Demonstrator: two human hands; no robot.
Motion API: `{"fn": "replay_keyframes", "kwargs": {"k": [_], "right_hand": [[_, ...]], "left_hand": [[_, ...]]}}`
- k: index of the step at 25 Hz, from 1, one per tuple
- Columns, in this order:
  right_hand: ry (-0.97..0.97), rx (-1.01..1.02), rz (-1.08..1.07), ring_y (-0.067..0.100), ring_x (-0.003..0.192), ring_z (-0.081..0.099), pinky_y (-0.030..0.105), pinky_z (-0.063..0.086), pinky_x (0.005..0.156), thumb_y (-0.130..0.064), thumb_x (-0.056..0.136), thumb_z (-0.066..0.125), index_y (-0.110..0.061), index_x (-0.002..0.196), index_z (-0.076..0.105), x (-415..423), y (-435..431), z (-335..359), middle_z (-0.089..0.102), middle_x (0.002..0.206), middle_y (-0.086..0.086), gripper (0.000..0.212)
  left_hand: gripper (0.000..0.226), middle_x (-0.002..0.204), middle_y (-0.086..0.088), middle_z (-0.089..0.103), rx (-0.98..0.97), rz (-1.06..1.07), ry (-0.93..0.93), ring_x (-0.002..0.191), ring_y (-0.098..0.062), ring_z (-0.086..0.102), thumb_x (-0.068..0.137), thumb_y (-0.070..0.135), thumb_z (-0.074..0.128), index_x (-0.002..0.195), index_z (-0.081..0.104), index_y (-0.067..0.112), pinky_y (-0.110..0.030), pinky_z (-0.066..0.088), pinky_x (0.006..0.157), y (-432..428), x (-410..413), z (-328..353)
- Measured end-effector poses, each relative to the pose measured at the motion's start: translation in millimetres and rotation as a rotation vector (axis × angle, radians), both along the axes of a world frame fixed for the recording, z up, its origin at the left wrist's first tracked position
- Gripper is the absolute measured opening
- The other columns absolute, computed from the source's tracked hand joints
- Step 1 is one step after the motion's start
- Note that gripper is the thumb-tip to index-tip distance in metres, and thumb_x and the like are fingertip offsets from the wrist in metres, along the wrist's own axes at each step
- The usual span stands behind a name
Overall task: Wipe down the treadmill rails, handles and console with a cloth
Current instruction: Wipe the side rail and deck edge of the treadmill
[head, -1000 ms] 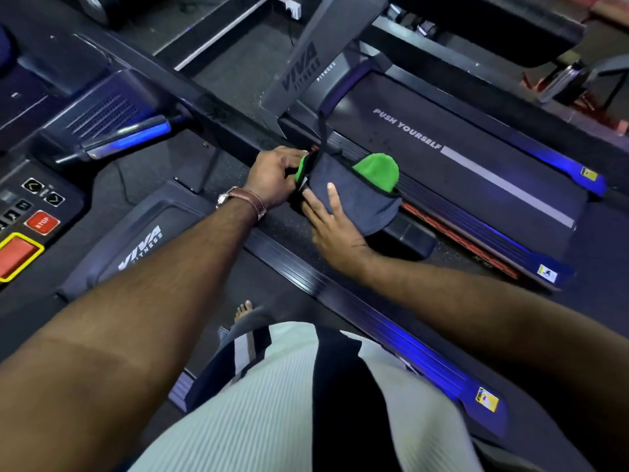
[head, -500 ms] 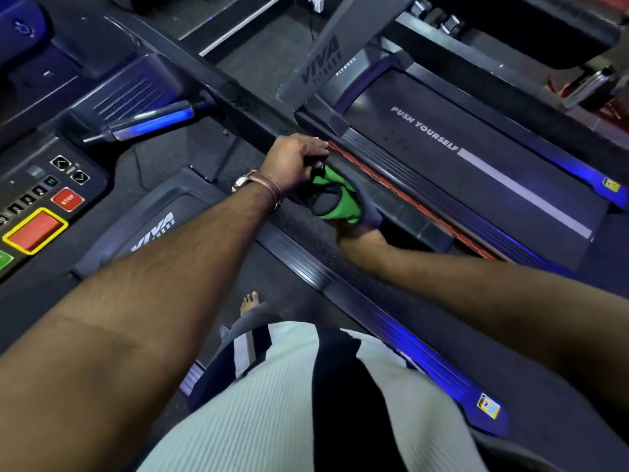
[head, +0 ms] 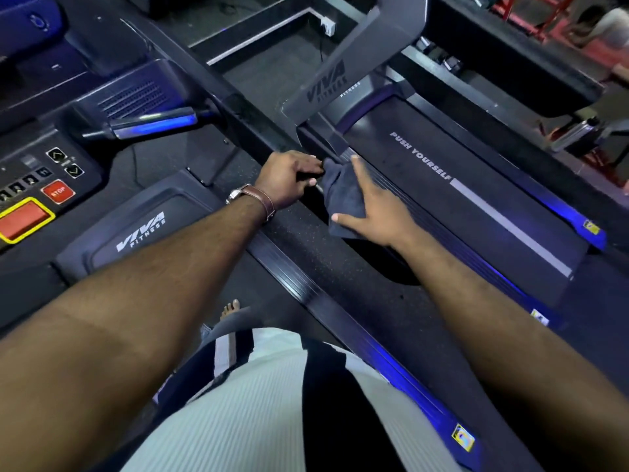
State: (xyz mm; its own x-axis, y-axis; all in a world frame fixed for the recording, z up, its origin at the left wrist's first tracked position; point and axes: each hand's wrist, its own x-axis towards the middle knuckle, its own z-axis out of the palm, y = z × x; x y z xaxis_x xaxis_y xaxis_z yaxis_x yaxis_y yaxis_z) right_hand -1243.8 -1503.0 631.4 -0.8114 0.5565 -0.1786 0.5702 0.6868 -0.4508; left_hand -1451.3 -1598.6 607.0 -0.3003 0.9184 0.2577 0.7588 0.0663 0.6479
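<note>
A dark cloth (head: 342, 195) is draped over the black handrail (head: 258, 126) that runs diagonally between two treadmills. My left hand (head: 289, 180), with a brown-strapped watch on its wrist, has its fingers curled at the cloth's upper corner and pinches it. My right hand (head: 372, 207) lies on the cloth's right side. Its fingers are straight and spread, and the thumb presses the lower edge. The console (head: 41, 185) with a red stop button is at the left edge.
The neighbouring treadmill's belt (head: 476, 199), printed PUSH YOURSELF, lies right of the hands. A blue-lit side rail (head: 377, 356) runs down past my body. A blue-lit grip bar (head: 153, 126) juts from the console. A metal bottle (head: 575, 134) and a seated person (head: 606, 22) are at the far right.
The cloth's green side has turned out of sight and only its dark side shows. My right hand has come from low beside the bunched cloth to lie spread on it. My left hand stays at the corner.
</note>
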Motion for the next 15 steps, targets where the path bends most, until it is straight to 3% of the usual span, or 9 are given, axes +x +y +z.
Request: {"fn": "replay_keyframes", "kwargs": {"k": [1, 3, 6, 7, 9, 12, 13, 15], "right_hand": [[-0.003, -0.045, -0.056, 0.034, 0.124, 0.054, 0.042, 0.049, 0.095, -0.059, 0.082, 0.066, -0.03, 0.157, 0.009, 2, 3, 3, 0.05, 0.146, 0.011, 0.098], [-0.072, 0.053, -0.016, 0.031, 0.129, 0.05, 0.043, 0.049, 0.097, -0.06, 0.085, 0.062, -0.026, 0.156, 0.019, 14, -5, 1, 0.045, 0.15, 0.006, 0.09], [-0.182, 0.426, 0.101, 0.036, 0.129, 0.045, 0.048, 0.051, 0.093, -0.059, 0.091, 0.053, -0.015, 0.157, 0.009, 17, -27, -13, 0.027, 0.158, 0.01, 0.091], [-0.186, 0.448, 0.112, 0.038, 0.127, 0.046, 0.049, 0.05, 0.093, -0.063, 0.092, 0.048, -0.015, 0.157, 0.005, 11, -25, -14, 0.027, 0.158, 0.012, 0.091], [-0.172, 0.167, 0.065, 0.034, 0.129, 0.047, 0.044, 0.046, 0.097, -0.066, 0.094, 0.04, -0.02, 0.157, 0.004, -3, -8, -5, 0.034, 0.156, 0.01, 0.086], [-0.048, -0.568, -0.13, 0.015, 0.125, 0.052, 0.029, 0.036, 0.106, -0.06, 0.097, 0.044, -0.023, 0.149, 0.04, -2, 29, 2, 0.05, 0.146, -0.001, 0.064], [-0.046, -0.641, -0.161, 0.013, 0.125, 0.052, 0.032, 0.035, 0.111, -0.061, 0.096, 0.045, -0.023, 0.145, 0.046, 4, 32, 1, 0.053, 0.144, -0.001, 0.062], [-0.075, -0.488, -0.117, 0.017, 0.127, 0.052, 0.039, 0.036, 0.112, -0.062, 0.096, 0.044, -0.03, 0.148, 0.041, 13, 24, -4, 0.054, 0.143, -0.003, 0.061]], "left_hand": [[0.025, 0.108, -0.007, 0.072, 0.001, 0.003, -0.008, 0.107, -0.018, 0.064, 0.076, 0.005, 0.076, 0.102, 0.075, 0.008, -0.025, 0.046, 0.098, 0, 2, 1], [0.024, 0.108, -0.006, 0.072, 0.005, 0.003, -0.009, 0.108, -0.017, 0.064, 0.077, 0.005, 0.076, 0.101, 0.075, 0.008, -0.028, 0.047, 0.099, 2, 4, 1], [0.023, 0.107, -0.006, 0.072, -0.005, 0.02, -0.007, 0.107, -0.017, 0.064, 0.077, 0.005, 0.077, 0.1, 0.075, 0.008, -0.028, 0.047, 0.099, 3, 3, -2], [0.023, 0.107, -0.006, 0.072, -0.002, 0.027, -0.009, 0.108, -0.017, 0.064, 0.076, 0.005, 0.077, 0.099, 0.075, 0.008, -0.028, 0.047, 0.099, 3, 3, -3], [0.023, 0.107, -0.005, 0.072, 0.003, 0.036, -0.027, 0.108, -0.015, 0.063, 0.076, 0.005, 0.077, 0.099, 0.076, 0.009, -0.028, 0.047, 0.099, 3, 1, -4], [0.023, 0.108, 0.0, 0.072, -0.012, 0.024, -0.036, 0.109, -0.01, 0.062, 0.076, 0.006, 0.078, 0.099, 0.076, 0.011, -0.027, 0.046, 0.101, 3, 2, -4], [0.024, 0.109, 0.001, 0.072, -0.022, 0.021, -0.037, 0.109, -0.009, 0.062, 0.076, 0.007, 0.078, 0.099, 0.076, 0.012, -0.027, 0.046, 0.101, 3, 1, -4], [0.024, 0.11, 0.002, 0.071, -0.03, 0.021, -0.035, 0.109, -0.007, 0.062, 0.077, 0.007, 0.078, 0.1, 0.076, 0.014, -0.026, 0.046, 0.1, 4, 0, -5]]}}
